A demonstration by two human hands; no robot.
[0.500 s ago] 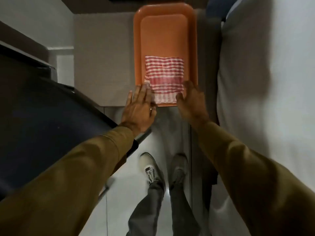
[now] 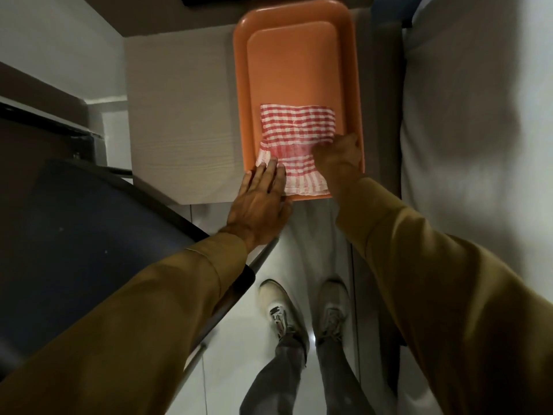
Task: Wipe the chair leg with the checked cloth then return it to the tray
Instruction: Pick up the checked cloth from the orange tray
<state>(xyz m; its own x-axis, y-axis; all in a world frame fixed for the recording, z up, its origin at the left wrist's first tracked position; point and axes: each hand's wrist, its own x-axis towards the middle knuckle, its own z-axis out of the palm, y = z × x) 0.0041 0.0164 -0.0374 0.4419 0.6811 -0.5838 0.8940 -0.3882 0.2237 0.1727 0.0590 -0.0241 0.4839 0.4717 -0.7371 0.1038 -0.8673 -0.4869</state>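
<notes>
A red-and-white checked cloth (image 2: 294, 136) lies in the near end of an orange tray (image 2: 296, 61) on a pale table top. My left hand (image 2: 260, 205) lies flat with fingers spread at the tray's near left corner, its fingertips touching the cloth's edge. My right hand (image 2: 338, 161) rests on the cloth's right side with fingers curled down into it, and the cloth is bunched there. The dark chair (image 2: 89, 235) fills the left side, its metal frame (image 2: 239, 283) running under my left forearm; its legs are hidden.
The table top (image 2: 179, 115) extends left of the tray. A white padded surface (image 2: 478, 145) rises close on the right. My two feet in pale shoes (image 2: 305, 313) stand on the glossy floor in the narrow gap between chair and white surface.
My right hand has moved from the tray's near right corner onto the cloth and curled its fingers into it, wrinkling the cloth. My left hand stays at the near left corner.
</notes>
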